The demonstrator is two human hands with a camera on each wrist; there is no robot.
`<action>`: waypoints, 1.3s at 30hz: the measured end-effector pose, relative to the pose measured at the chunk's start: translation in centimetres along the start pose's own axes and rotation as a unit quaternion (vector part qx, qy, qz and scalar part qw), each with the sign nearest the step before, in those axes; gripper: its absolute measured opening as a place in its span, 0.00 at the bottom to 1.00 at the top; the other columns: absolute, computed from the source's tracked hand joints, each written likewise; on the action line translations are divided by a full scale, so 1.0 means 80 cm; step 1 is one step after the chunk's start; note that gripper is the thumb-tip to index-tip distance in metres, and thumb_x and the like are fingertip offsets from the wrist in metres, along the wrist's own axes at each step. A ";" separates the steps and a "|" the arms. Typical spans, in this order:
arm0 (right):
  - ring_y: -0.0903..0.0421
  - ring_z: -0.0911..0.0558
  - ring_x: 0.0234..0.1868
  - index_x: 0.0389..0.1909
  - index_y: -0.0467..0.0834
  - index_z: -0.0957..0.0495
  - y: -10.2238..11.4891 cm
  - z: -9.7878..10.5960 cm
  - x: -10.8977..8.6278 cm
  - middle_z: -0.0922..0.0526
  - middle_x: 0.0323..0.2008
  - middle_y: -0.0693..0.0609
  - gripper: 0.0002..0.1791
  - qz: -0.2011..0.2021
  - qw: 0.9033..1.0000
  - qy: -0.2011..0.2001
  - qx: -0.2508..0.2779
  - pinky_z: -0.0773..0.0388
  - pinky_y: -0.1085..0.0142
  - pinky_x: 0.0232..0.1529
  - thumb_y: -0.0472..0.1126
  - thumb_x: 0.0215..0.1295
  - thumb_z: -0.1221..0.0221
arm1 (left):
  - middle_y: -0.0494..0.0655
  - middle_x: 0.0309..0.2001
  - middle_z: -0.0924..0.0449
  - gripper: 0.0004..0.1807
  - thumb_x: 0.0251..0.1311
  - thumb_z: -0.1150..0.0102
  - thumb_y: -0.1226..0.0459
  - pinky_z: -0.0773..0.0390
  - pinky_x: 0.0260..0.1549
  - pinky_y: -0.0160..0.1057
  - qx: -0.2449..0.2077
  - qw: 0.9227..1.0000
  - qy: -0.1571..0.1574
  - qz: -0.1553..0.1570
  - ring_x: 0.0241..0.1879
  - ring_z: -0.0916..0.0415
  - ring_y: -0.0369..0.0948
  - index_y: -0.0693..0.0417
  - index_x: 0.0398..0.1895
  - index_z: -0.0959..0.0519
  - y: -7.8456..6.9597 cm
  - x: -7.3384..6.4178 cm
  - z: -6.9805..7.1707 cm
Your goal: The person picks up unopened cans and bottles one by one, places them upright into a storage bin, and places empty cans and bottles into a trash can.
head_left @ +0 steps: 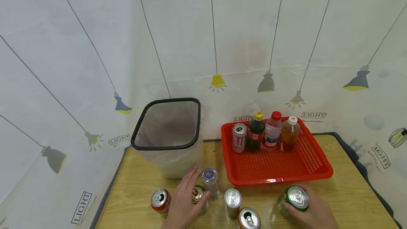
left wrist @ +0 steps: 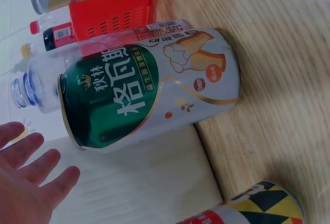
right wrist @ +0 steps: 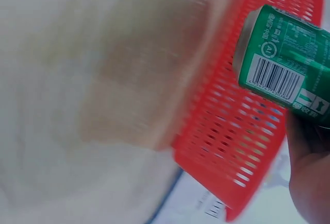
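Observation:
My left hand (head_left: 185, 200) is beside a green-and-white drink can (left wrist: 149, 90) with a gold top, its fingers spread and straight. In the left wrist view those fingers (left wrist: 38, 157) are near the can's top end. Right behind this can stands a clear plastic bottle (head_left: 211, 186) with a purple neck and no cap. A red can (head_left: 160, 200), opened, stands left of the hand. At the right, my right hand (head_left: 318, 210) grips a green can (head_left: 296, 199), thumb on its near side. The right wrist view shows the green can's barcode (right wrist: 275, 78); the basket is behind it.
A lined waste bin (head_left: 171, 148) with a black rim stands at the back left. The red basket (head_left: 310, 178) holds a pink can (head_left: 239, 139) and three bottles. A silver can (head_left: 233, 200) and an orange can (head_left: 249, 218) stand between the hands.

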State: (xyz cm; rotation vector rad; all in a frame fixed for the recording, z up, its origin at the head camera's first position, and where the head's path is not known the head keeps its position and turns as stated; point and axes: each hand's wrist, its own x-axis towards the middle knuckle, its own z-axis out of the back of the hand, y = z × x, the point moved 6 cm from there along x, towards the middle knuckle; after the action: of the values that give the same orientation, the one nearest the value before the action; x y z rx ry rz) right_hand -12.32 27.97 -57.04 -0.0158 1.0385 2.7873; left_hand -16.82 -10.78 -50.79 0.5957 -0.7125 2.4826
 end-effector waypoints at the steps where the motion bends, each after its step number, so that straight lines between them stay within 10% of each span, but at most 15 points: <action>1: 0.43 0.15 0.44 0.63 0.33 0.33 0.004 0.006 -0.001 0.16 0.49 0.35 0.49 0.005 1.000 -0.008 0.001 0.16 0.47 0.43 0.64 0.54 0.26 | 0.53 0.71 0.28 0.39 0.63 0.32 0.46 0.24 0.62 0.52 0.000 1.000 0.001 0.002 0.69 0.28 0.50 0.58 0.71 0.27 0.000 0.000 0.000; 12: 0.40 0.15 0.41 0.61 0.37 0.31 0.041 0.083 -0.008 0.17 0.48 0.36 0.42 0.061 0.992 -0.113 0.007 0.18 0.57 0.34 0.54 0.54 0.22 | 0.53 0.71 0.28 0.39 0.61 0.30 0.47 0.23 0.61 0.53 -0.006 1.000 0.005 0.015 0.69 0.28 0.50 0.58 0.70 0.26 0.000 -0.001 0.000; 23: 0.33 0.17 0.45 0.62 0.33 0.29 0.059 0.130 0.036 0.19 0.51 0.31 0.42 0.091 0.975 -0.201 0.012 0.21 0.63 0.34 0.52 0.54 0.22 | 0.54 0.72 0.29 0.38 0.64 0.33 0.45 0.23 0.61 0.53 -0.009 1.000 0.006 0.015 0.68 0.28 0.51 0.59 0.70 0.26 -0.002 -0.003 -0.001; 29: 0.33 0.19 0.47 0.66 0.30 0.33 0.054 0.125 0.081 0.22 0.54 0.30 0.45 0.089 0.981 -0.172 0.009 0.19 0.37 0.41 0.58 0.62 0.28 | 0.56 0.71 0.28 0.38 0.67 0.37 0.43 0.22 0.59 0.54 -0.017 1.000 0.000 0.004 0.68 0.27 0.52 0.59 0.71 0.27 -0.001 -0.005 -0.004; 39: 0.29 0.21 0.50 0.66 0.22 0.39 0.027 0.089 0.152 0.26 0.56 0.22 0.54 0.040 0.996 -0.075 -0.022 0.20 0.35 0.48 0.64 0.62 0.31 | 0.56 0.71 0.28 0.38 0.64 0.32 0.48 0.21 0.58 0.54 -0.021 1.000 -0.006 -0.001 0.67 0.26 0.51 0.58 0.72 0.28 0.001 -0.008 -0.004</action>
State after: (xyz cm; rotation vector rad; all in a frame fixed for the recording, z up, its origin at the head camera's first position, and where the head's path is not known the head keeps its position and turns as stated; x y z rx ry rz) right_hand -24.36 32.84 -51.03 0.2315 0.9611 2.8303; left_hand -16.47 -10.82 -51.41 0.5976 -0.7657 2.4574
